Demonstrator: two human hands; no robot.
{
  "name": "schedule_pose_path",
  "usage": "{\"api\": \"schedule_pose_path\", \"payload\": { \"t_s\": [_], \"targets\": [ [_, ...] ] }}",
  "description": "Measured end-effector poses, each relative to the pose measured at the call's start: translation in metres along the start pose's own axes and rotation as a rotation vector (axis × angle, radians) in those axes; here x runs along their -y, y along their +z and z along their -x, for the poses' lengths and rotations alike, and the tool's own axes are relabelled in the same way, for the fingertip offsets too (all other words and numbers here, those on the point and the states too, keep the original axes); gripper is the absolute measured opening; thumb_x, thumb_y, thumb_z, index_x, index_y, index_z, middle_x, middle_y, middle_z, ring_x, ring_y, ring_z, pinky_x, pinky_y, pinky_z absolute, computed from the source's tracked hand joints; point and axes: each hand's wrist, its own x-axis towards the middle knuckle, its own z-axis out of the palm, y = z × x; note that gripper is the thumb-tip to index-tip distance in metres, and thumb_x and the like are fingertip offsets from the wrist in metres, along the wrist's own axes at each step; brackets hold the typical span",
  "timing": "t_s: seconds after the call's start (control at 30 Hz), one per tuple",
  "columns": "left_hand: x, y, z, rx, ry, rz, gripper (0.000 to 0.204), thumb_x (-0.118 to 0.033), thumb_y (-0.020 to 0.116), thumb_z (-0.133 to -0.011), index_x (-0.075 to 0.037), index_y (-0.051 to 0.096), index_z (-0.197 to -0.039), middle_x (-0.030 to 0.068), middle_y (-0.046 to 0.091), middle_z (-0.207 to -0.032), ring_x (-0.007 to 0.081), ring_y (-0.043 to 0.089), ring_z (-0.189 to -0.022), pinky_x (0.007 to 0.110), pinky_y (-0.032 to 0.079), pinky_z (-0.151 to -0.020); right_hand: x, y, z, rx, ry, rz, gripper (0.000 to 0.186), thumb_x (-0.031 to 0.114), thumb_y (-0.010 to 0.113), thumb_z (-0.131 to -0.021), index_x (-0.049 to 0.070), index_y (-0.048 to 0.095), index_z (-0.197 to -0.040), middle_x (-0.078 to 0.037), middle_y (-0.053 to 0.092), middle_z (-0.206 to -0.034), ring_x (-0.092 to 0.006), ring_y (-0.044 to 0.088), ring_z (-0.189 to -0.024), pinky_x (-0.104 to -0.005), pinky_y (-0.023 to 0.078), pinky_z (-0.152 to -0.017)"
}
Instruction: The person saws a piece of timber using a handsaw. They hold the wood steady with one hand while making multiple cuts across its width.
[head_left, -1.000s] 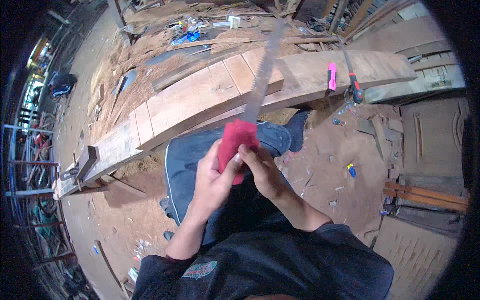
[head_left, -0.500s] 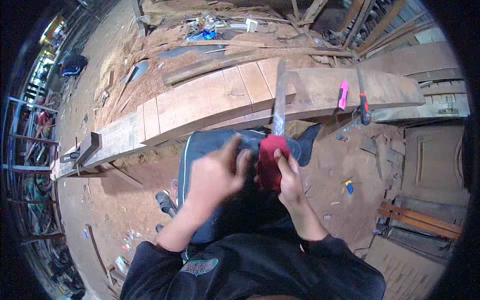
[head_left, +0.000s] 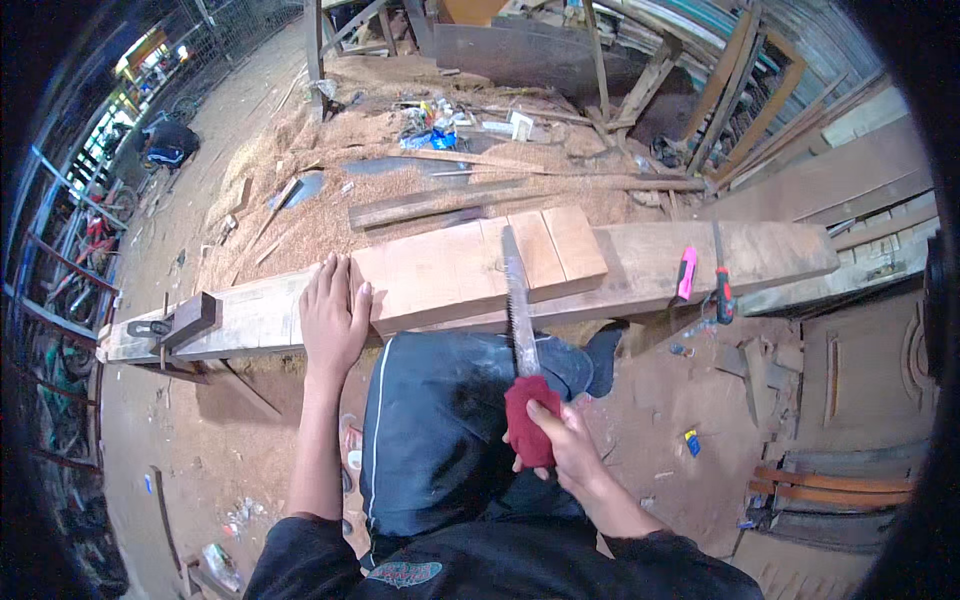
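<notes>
My right hand (head_left: 568, 445) is closed round the red cloth-wrapped handle of a hand saw (head_left: 521, 325). Its toothed blade points away from me, with the far end over a thick wooden plank (head_left: 430, 272) marked with crosswise lines. My left hand (head_left: 335, 320) rests palm down at the plank's left end, fingers stretched out. Beneath the plank runs a long, thick wooden beam (head_left: 640, 262). My bent leg (head_left: 440, 400), in dark trousers, is on the near side of the plank, under the saw. Whether the teeth touch the wood, I cannot tell.
On the beam's right part lie a pink marker (head_left: 685, 272) and a slim tool with a red and black handle (head_left: 724, 300). A dark wooden block (head_left: 190, 320) sits at its left end. Sawdust and scrap timber (head_left: 430, 205) lie beyond; carved panels (head_left: 865, 365) are at right.
My left hand has moved forward and left, from the air above my lap onto the plank. The saw has come nearer to me and slightly left, and the view has tilted up.
</notes>
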Motion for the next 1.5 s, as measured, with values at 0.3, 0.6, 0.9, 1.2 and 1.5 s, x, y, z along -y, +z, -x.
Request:
{"api": "schedule_pose_path", "payload": {
  "t_s": [0.3, 0.6, 0.9, 1.2, 1.5],
  "targets": [
    [0.004, 0.009, 0.005, -0.112, 0.034, -0.025, 0.058, -0.042, 0.056, -0.101, -0.001, 0.058, -0.142, 0.0195, 0.057, -0.148, 0.0378, 0.049, -0.140, 0.049, 0.034, -0.115, -0.031, 0.023, 0.012, -0.110, 0.029, -0.028, 0.039, 0.030, 0.061, -0.105, 0.001, 0.053, -0.129, -0.015, 0.072, -0.099, -0.0217, 0.072, -0.068, -0.0320, 0.060, -0.058],
    [0.017, 0.016, 0.004, -0.176, 0.084, -0.037, 0.057, -0.042, 0.060, -0.098, -0.001, 0.063, -0.136, 0.0199, 0.060, -0.143, 0.0378, 0.054, -0.135, 0.049, 0.037, -0.112, -0.026, 0.024, 0.016, -0.185, -0.152, 0.064, 0.038, 0.032, 0.057, -0.107, 0.002, 0.055, -0.130, -0.016, 0.073, -0.095, -0.0222, 0.073, -0.072, -0.0310, 0.057, -0.053],
    [0.007, 0.012, 0.005, -0.174, 0.017, 0.003, 0.056, -0.042, 0.061, -0.098, -0.002, 0.063, -0.137, 0.0197, 0.061, -0.143, 0.0357, 0.054, -0.136, 0.050, 0.037, -0.113, -0.019, 0.010, 0.020, -0.135, -0.192, 0.057, 0.039, 0.030, 0.053, -0.107, 0.000, 0.052, -0.132, -0.021, 0.071, -0.099, -0.0270, 0.073, -0.076, -0.0371, 0.060, -0.059],
    [0.012, 0.008, 0.002, -0.109, 0.009, 0.001, 0.059, -0.042, 0.063, -0.097, -0.002, 0.060, -0.140, 0.0196, 0.058, -0.147, 0.0357, 0.052, -0.138, 0.050, 0.037, -0.114, -0.016, 0.014, 0.016, -0.268, -0.143, 0.094, 0.042, 0.033, 0.057, -0.106, -0.001, 0.054, -0.130, -0.015, 0.068, -0.099, -0.0271, 0.072, -0.077, -0.0393, 0.060, -0.057],
    [0.007, 0.010, -0.047, -0.033, 0.141, 0.200, 0.057, -0.044, 0.064, -0.096, 0.002, 0.063, -0.131, 0.0235, 0.065, -0.127, 0.0416, 0.058, -0.123, 0.050, 0.042, -0.107, -0.018, 0.019, 0.020, -0.353, -0.354, 0.150, 0.042, 0.035, 0.056, -0.106, 0.001, 0.055, -0.132, -0.013, 0.069, -0.101, -0.0238, 0.072, -0.077, -0.0367, 0.059, -0.056]
  ]
}}
